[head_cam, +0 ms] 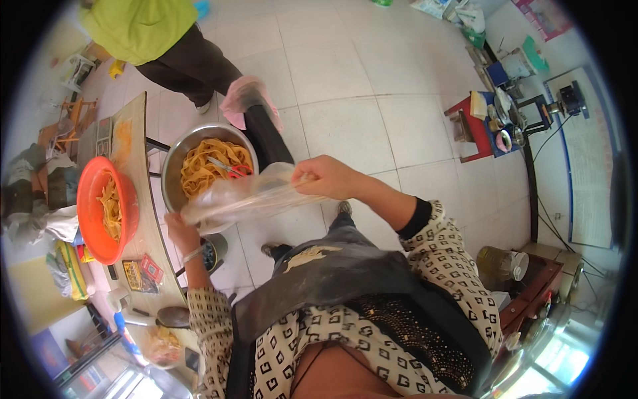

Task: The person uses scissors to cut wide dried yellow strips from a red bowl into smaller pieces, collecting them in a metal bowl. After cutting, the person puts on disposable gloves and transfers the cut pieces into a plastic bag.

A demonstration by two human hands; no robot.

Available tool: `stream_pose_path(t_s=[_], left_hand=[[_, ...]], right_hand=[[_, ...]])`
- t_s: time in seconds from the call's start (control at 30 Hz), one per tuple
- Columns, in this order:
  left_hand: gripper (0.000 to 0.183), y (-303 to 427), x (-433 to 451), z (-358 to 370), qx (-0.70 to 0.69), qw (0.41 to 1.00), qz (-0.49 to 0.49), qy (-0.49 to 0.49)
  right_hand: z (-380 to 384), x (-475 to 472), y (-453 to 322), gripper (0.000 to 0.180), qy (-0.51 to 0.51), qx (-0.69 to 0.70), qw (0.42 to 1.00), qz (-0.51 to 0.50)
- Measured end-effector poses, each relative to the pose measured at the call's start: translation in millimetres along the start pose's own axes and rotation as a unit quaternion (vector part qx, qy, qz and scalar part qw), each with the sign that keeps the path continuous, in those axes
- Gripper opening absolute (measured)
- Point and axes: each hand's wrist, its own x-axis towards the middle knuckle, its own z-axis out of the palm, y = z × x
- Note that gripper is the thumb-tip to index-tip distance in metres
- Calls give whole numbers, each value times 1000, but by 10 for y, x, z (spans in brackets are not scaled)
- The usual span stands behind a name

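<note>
Between my two hands a clear plastic bag (239, 197) is stretched, blurred by motion. My left hand (183, 233) grips one end of it beside the table edge. Its other end is bunched in the closed fingers of my right hand (324, 177). Partly behind the bag stands a large steel bowl (172, 154) of flat, wide yellowish-brown strips (199, 164). Scissors with red handles (234, 170) lie on these strips. On the table at the left, an orange plastic basin (89, 214) holds more such strips (112, 209).
A wooden table (149, 214) runs along the left, bearing a scale (103, 137), cards (142, 272) and a ladle-like pan (172, 316). Another person (184, 60) in dark trousers stands beyond the bowl. A bucket (217, 249) is below my left hand. A red stool (468, 129) stands right.
</note>
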Motion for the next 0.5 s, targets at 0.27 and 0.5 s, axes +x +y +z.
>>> stream_pose_path(t_s=[0.27, 0.5], left_hand=[[15, 2642, 587, 1301, -422, 785, -221, -396], [23, 4185, -401, 2294, -313, 710, -118, -619]], right_hand=[[-1926, -1228, 999, 15, 320, -296, 894, 101], [-2431, -2721, 1660, 22, 676, -199, 676, 217]])
